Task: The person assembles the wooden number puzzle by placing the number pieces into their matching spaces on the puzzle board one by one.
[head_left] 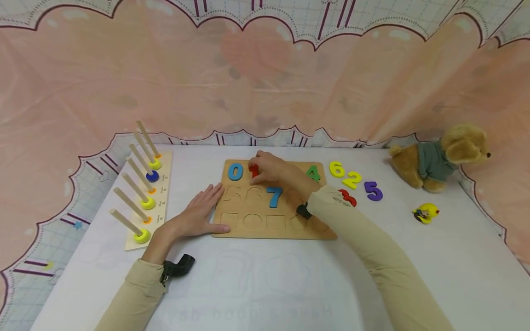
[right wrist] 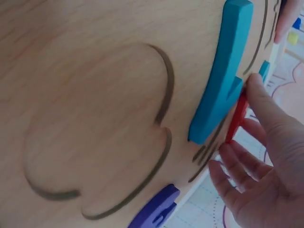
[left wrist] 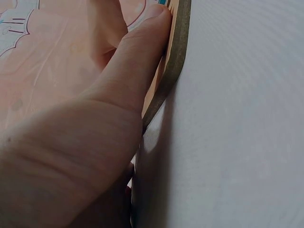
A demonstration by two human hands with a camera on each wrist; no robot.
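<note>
A wooden number board (head_left: 252,230) lies on the table with a blue 0 (head_left: 235,171), a blue 7 (head_left: 274,196) and a green 4 (head_left: 313,173) on it. My right hand (head_left: 267,168) pinches a red number piece (head_left: 254,171), apparently a 1, just right of the 0. In the right wrist view the thumb and fingers flank this red piece (right wrist: 237,116); the 7 (right wrist: 223,71) stands nearer the camera. My left hand (head_left: 200,209) rests with fairly straight fingers on the board's left side, its thumb (left wrist: 137,57) along the near edge.
Right of the board lie a yellow 6 (head_left: 337,169), a yellow 2 (head_left: 352,180), a purple 5 (head_left: 373,191) and a red 3 (head_left: 348,197), partly behind the sleeve. A peg rack (head_left: 163,197) stands left. Farther right are a plush dog (head_left: 439,158) and a yellow toy duck (head_left: 425,213).
</note>
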